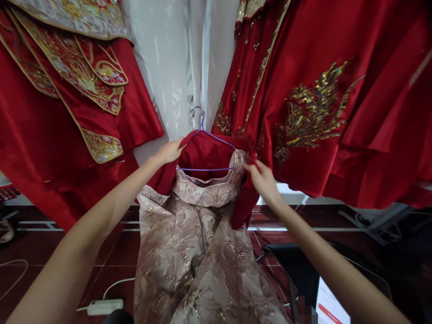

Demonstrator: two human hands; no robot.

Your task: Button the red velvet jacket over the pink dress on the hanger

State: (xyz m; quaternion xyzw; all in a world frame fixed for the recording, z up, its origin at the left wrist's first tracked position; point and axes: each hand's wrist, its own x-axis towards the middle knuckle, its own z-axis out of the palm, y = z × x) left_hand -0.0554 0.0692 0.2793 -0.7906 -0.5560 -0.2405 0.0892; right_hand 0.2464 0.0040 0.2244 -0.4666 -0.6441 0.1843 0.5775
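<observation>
A purple wire hanger (205,169) hangs from a fitting on the pale wall, with a red long-sleeved jacket (205,150) and a pink-beige brocade dress (199,234) on it. My left hand (170,150) pinches the red jacket near its left shoulder. At the other shoulder, my right hand (263,177) is closed on the red cloth beside the dress's strap. The purple bar crosses the dress's open neckline. Below, the brocade skirt spreads down toward me, and one red sleeve hangs at each side.
Red embroidered gowns hang at left (135,94) and right (354,117). On the tiled floor lies a white power strip (105,307) with a cable. A black chair (286,261) stands at lower right, near a lit screen (332,303).
</observation>
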